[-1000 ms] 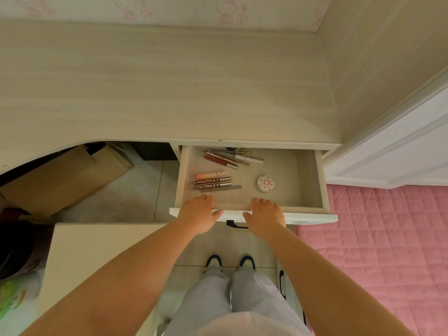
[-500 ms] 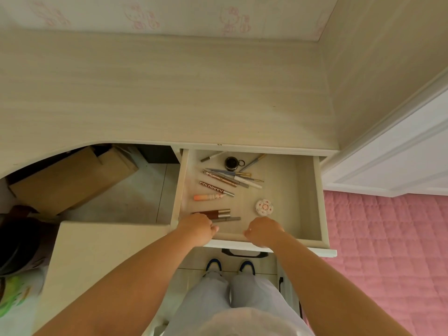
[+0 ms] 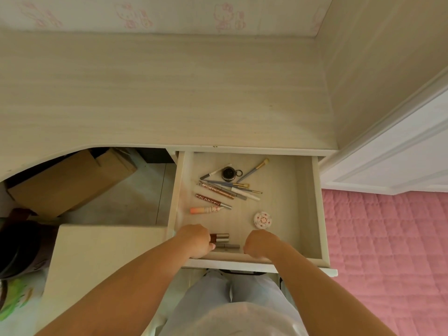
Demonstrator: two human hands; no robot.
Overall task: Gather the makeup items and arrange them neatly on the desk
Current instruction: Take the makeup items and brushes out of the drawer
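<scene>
The open drawer (image 3: pixel 317 214) holds the makeup. A brown lip tube (image 3: pixel 221 237) and a grey pencil (image 3: pixel 229 246) lie at its front. My left hand (image 3: pixel 196 241) curls over their left ends and grips the brown tube. My right hand (image 3: pixel 260 243) is curled just inside the drawer's front wall, and nothing shows in it. Further back lie a peach tube (image 3: pixel 206 210), a COLORKEY tube (image 3: pixel 211 202), several pencils and brushes (image 3: pixel 232 190), a round black compact (image 3: pixel 228 173) and a small round floral case (image 3: pixel 262 219). The desk top (image 3: pixel 169 93) is bare.
A cardboard box (image 3: pixel 70 180) sits under the desk at the left. A pale stool top (image 3: pixel 101 253) stands beside my left arm. A pink quilted bed (image 3: pixel 388 251) lies to the right, and a white door panel (image 3: pixel 400 154) stands above it.
The drawer has slid further out, showing the compact and brushes at its back. Both hands have moved from the front edge into the drawer, the left onto the front tubes.
</scene>
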